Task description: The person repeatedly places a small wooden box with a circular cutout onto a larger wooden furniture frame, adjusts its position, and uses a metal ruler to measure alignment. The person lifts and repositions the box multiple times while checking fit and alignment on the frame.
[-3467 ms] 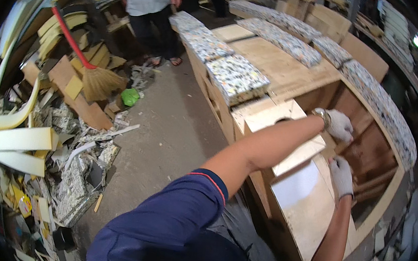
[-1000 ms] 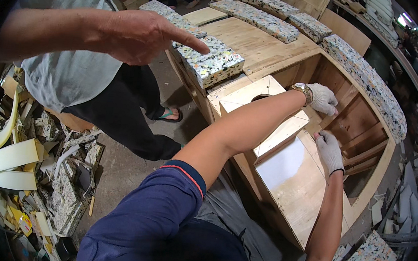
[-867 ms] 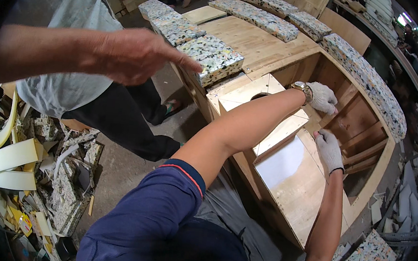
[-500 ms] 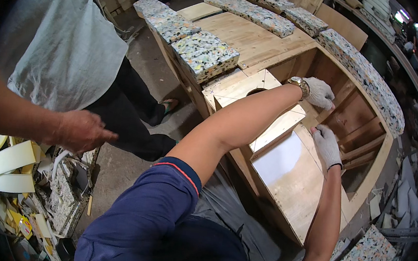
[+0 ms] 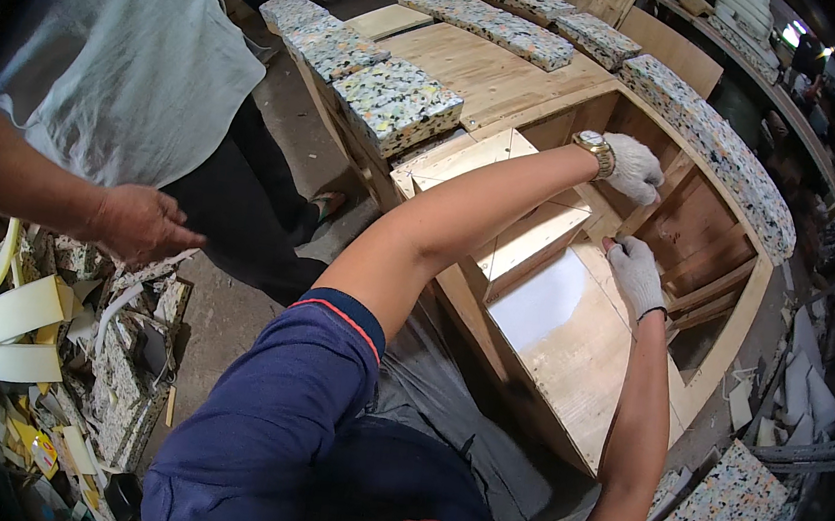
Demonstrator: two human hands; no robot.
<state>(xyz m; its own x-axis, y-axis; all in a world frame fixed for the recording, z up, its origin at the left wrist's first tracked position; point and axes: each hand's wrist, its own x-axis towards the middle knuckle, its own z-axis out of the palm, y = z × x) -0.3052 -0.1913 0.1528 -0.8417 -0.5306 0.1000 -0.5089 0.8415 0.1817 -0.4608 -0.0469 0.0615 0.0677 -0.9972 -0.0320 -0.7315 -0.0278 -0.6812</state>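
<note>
Both my gloved hands are at the wooden frame (image 5: 737, 316), by the inner edge of its near part. My left hand (image 5: 632, 169) is over the opening (image 5: 697, 232), just beyond the end of the box (image 5: 540, 237); its fingers are curled in, and whether they grip anything I can't tell. My right hand (image 5: 634, 273) is at the edge of the panel (image 5: 578, 371) that borders the opening, thumb and forefinger close together; if something thin is pinched there, it's too small to see.

As I judge it, the frame is only part finished. Its carcass stands assembled, the far top (image 5: 501, 73) is boarded over, and the box sits on the left side, against the panel. Speckled foam blocks (image 5: 397, 108) run along the left edge, more lie toward the far edge, and a long curved block (image 5: 710, 143) follows the right edge; I can't tell whether any are fastened.

What seems left is around me: the opening is uncovered, with its slats (image 5: 710, 274) exposed, and the panel is bare wood apart from a white patch (image 5: 540, 297) beside the box. No foam lies on the near corner. A foam slab (image 5: 720, 516) is beyond that corner, off the frame. A co-worker's hand (image 5: 145, 224) is well apart, to my left.
</note>
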